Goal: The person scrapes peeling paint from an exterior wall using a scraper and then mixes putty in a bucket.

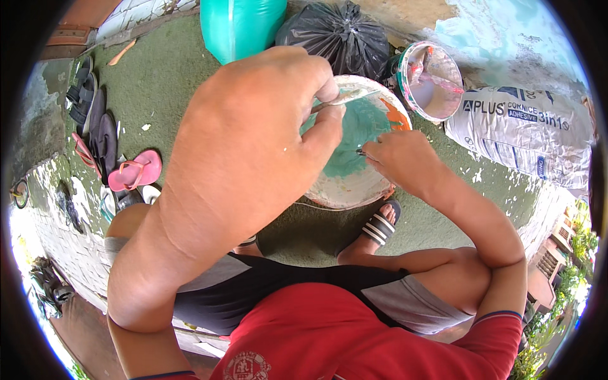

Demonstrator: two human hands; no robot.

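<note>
Between my feet stands a round whitish bucket [345, 192], its inside smeared with green and, on the right, orange. Wet green paint or paste [348, 152] covers its bottom. My left hand [250, 136] is raised close to the camera, over the bucket's left side. Its thumb and forefinger pinch a thin, pale, flat piece [348, 96], whose kind I cannot make out. Over the bucket's right side my right hand [404, 159] is closed, fingers pointing inward. A small dark tip [361, 152] shows at its fingertips; the rest is hidden.
A second, paint-stained bucket [430, 82] tilts beside a black garbage bag [342, 41] and a turquoise sack [242, 25]. At right lies a white printed sack [522, 133]. Pink flip-flops [136, 170] and dark sandals [82, 95] lie on the green, paint-flecked floor [158, 76] at left.
</note>
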